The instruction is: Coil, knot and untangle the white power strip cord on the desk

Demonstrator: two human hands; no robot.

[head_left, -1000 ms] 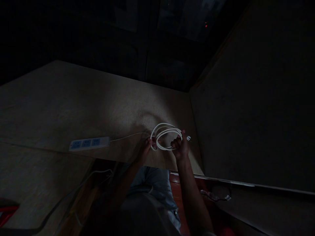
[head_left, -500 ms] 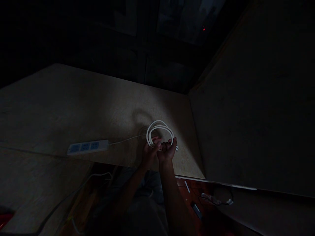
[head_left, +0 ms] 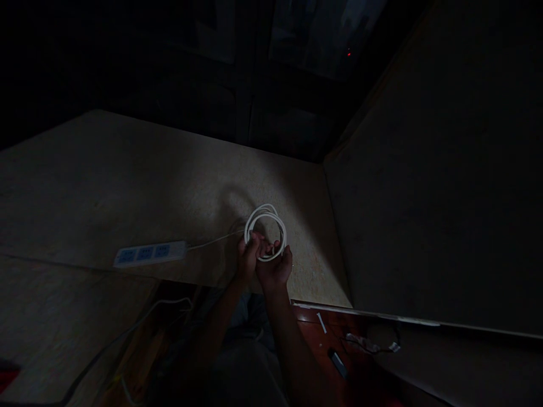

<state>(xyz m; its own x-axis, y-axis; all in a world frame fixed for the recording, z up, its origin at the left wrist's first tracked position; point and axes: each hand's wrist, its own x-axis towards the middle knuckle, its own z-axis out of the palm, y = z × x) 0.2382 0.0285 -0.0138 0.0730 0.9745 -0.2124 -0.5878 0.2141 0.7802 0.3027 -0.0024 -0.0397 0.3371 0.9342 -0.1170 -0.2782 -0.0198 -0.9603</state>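
The scene is very dark. A white cable is wound into a small coil (head_left: 266, 221) above a light tabletop (head_left: 148, 186). My left hand (head_left: 247, 257) pinches the coil's left side. Right beside it, my right hand (head_left: 274, 265) is closed around the coil's lower part. A loose length of the same cable runs left from the coil to a white power strip (head_left: 149, 252) with blue sockets, which lies flat near the table's front edge.
A second tabletop (head_left: 445, 198) meets the first at the right. Small dark and white bits (head_left: 337, 357) and a tangled wire (head_left: 371, 342) lie on the reddish floor below. Another cable (head_left: 139, 322) hangs under the table's front edge.
The coil has shrunk from a wide oval to a small tight ring. My right hand moved left until it is against my left hand.
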